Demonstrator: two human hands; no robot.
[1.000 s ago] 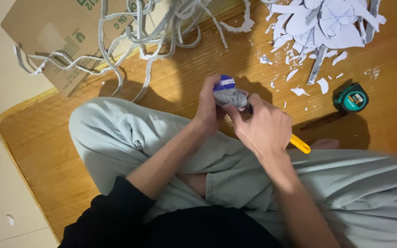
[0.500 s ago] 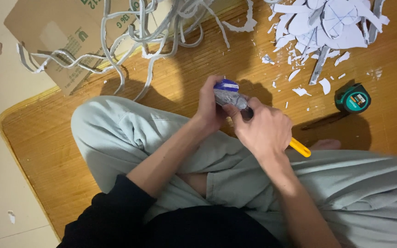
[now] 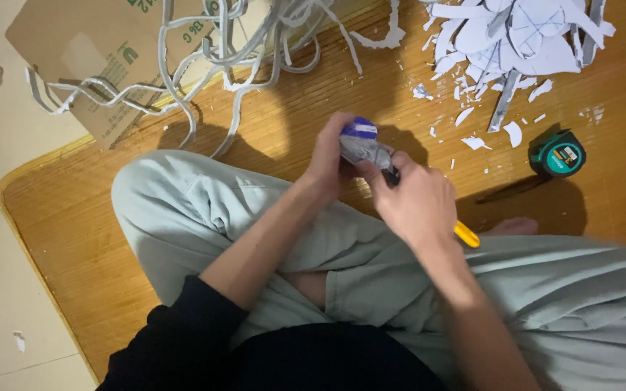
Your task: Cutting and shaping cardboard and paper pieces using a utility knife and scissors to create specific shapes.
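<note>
Grey crumpled lump with a purple-white end [image 3: 362,142] is gripped in my left hand [image 3: 327,163]; my right hand [image 3: 416,205] clenches a yellow-handled cutter [image 3: 465,234], trimming seemingly midway, white offcuts [image 3: 516,36] already piled.

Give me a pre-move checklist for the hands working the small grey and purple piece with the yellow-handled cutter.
1. Left hand grips the small grey and purple piece: ok.
2. Right hand closed around the yellow-handled cutter: ok.
3. Cutter tip position against the piece: cannot tell, the fingers hide it.
4. Left fingers out of the blade's path: cannot tell.
5. Work held above the pale green trouser leg, not over the bamboo floor mat: not ok for a slip.
6. Green tape measure and white paper offcuts lie apart from the hands: ok.
</note>
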